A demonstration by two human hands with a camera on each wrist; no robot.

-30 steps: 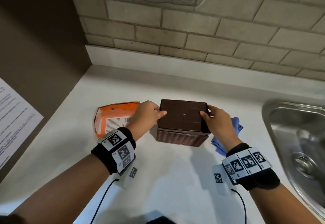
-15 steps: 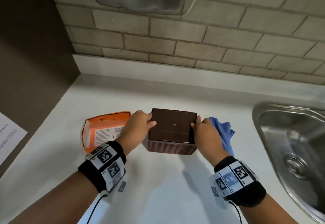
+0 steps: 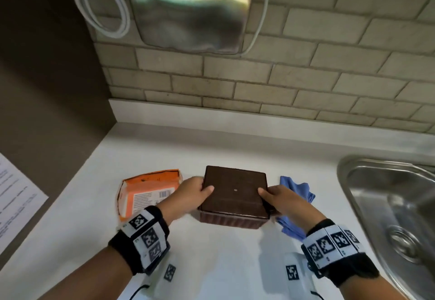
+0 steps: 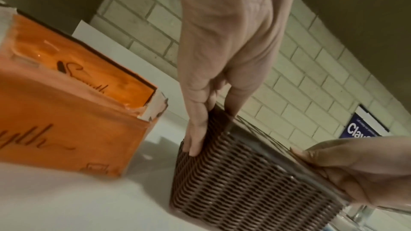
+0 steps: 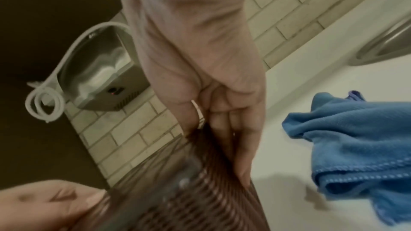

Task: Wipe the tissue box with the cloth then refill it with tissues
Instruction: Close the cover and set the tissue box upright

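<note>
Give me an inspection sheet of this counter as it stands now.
Surface: white counter.
Job's things: brown tissue box at centre; orange tissue pack to its left, torn open; blue cloth to its right, crumpled.
Clutter: printed paper at left edge.
Hands: left hand and right hand grip the box's opposite sides.
Cables: white cord coiled beside wall dryer.
Surroundings: steel sink, brick wall.

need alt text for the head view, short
Both hands, left hand and right hand, grip a brown tissue box on a white counter, orange tissue pack left, blue cloth right.
</note>
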